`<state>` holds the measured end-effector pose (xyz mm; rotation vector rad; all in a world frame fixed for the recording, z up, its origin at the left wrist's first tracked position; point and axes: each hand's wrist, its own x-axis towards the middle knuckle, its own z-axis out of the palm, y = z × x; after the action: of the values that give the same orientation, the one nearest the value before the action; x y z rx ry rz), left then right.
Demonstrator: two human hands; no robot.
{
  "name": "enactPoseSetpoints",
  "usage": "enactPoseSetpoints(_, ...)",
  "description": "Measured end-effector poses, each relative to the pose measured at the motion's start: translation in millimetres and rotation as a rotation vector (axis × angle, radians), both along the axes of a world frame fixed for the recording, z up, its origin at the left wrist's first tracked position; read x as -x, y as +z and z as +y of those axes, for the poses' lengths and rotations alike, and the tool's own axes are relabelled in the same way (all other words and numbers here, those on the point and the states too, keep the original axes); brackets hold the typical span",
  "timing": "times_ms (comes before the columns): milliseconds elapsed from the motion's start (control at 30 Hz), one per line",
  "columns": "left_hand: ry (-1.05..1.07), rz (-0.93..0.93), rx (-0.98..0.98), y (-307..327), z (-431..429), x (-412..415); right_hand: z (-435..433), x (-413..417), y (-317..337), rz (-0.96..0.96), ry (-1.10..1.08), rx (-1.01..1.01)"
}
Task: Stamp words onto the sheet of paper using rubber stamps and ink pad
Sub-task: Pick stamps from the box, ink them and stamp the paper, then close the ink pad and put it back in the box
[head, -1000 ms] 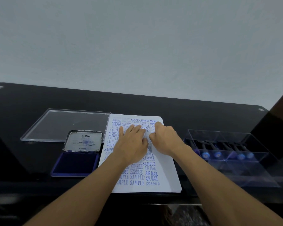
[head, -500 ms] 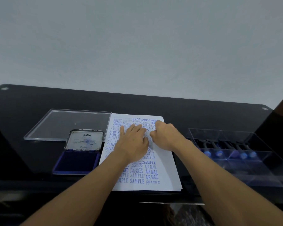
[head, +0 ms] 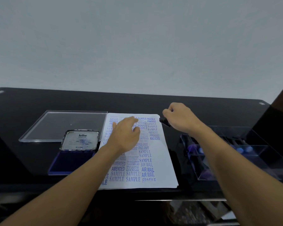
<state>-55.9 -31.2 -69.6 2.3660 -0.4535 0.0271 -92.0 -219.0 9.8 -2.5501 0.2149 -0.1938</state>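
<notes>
A white sheet of paper [head: 160,154] covered in blue stamped words lies on the black table. My left hand [head: 126,136] rests flat on its upper middle, fingers straight. My right hand [head: 180,117] is lifted off the paper, just past its top right corner, and grips a black rubber stamp [head: 164,121] whose base shows below the fingers. The open ink pad [head: 72,162] sits left of the paper, its blue pad facing up and its metal lid [head: 80,140] propped behind.
A clear plastic lid [head: 62,125] lies flat at the back left. A clear compartment box [head: 255,154] holding several stamps with blue tips stands to the right of the paper. The table's front edge runs just below the sheet.
My right hand has lifted the stamp off the paper and moved up and right, past the sheet's corner. My left hand stays pressed on the paper.
</notes>
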Motion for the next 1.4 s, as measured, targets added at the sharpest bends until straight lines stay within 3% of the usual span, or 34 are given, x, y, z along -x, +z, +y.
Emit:
enactPoseSetpoints(767,-0.061,-0.032,-0.002,34,-21,46,-22,53,16,0.061,-0.027,-0.135)
enactPoseSetpoints(1400,-0.242,-0.067,-0.04,30,-99,133,-76,122,15,0.013,-0.099,-0.016)
